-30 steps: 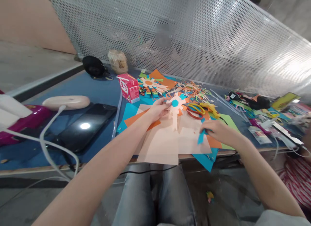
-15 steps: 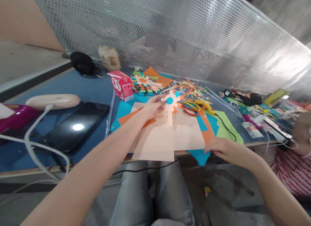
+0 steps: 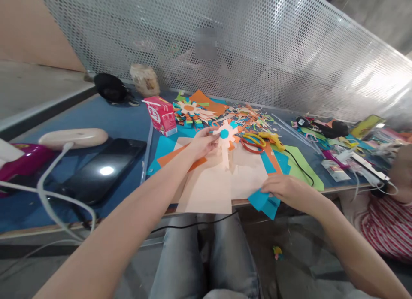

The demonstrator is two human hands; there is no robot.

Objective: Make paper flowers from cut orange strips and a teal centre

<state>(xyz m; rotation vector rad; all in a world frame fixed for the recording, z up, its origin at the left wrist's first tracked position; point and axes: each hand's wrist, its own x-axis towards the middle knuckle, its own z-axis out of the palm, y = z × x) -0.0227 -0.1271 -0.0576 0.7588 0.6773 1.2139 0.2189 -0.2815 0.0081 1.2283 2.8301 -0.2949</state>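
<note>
The left hand (image 3: 202, 143) pinches a paper flower (image 3: 226, 134) by its left side, thumb and fingers closed on the petals, and holds it upright just above the table (image 3: 122, 119). The flower has pale peach petals cut as narrow strips that fan out from a round blue centre. Orange strips show behind them at the right and lower edge. A long peach strip hangs straight down from it like a stem, and its lower end reaches the peach sheets (image 3: 209, 189) that lie overlapped at the near edge of the table.

The right hand (image 3: 283, 188) is at that near edge, to the right of the peach sheets. Its fingers are curled down and grip a piece of blue paper (image 3: 261, 201), which sticks out past the table edge.

Just behind and to the right of the flower lie scissors (image 3: 254, 143) with red and yellow handles. A yellow glue gun (image 3: 273, 138) lies beside them, with its black cord running towards the near edge. A second flower (image 3: 190, 108) lies flat farther back among coloured scraps, close to a red carton (image 3: 161, 115). A black phone (image 3: 103, 170) lies well to the left with a light reflected in its screen. A mesh screen (image 3: 273, 46) stands along the far side of the table. At the far right another person's striped sleeve (image 3: 386, 232) shows.
</note>
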